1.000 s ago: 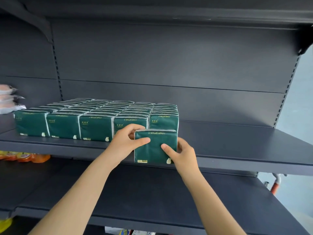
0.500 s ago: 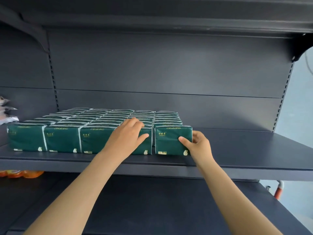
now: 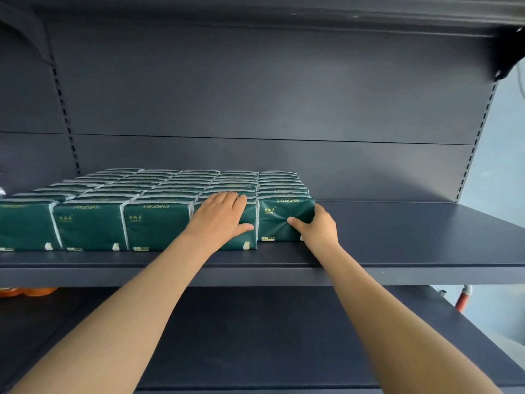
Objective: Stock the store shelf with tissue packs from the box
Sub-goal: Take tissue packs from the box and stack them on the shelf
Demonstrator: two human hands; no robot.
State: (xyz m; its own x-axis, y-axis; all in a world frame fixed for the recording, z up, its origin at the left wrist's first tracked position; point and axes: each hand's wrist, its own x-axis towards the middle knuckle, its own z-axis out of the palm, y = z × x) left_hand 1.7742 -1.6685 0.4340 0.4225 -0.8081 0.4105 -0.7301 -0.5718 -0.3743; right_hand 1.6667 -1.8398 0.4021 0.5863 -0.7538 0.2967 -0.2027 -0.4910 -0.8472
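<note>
Several rows of dark green tissue packs [image 3: 91, 226] stand upright on the grey store shelf [image 3: 397, 243], filling its left half. The rightmost front pack [image 3: 279, 217] stands at the end of the front row, set slightly further back than its neighbours. My right hand [image 3: 319, 227] grips this pack's lower right corner, thumb pressed into its front face. My left hand [image 3: 220, 218] lies flat with fingers spread on the front and top of the neighbouring pack [image 3: 250, 234]. The box is out of view.
The right half of the shelf is bare. A lower grey shelf [image 3: 255, 336] runs below my forearms. Orange packages [image 3: 25, 291] show at the left under the stocked shelf. An upper shelf [image 3: 255, 12] overhangs. A red-and-white pipe [image 3: 463, 301] stands at the lower right.
The pack I held at the shelf's front edge has gone back and right into the front row. My left hand let it go and settled on the neighbouring pack. The camera moved closer.
</note>
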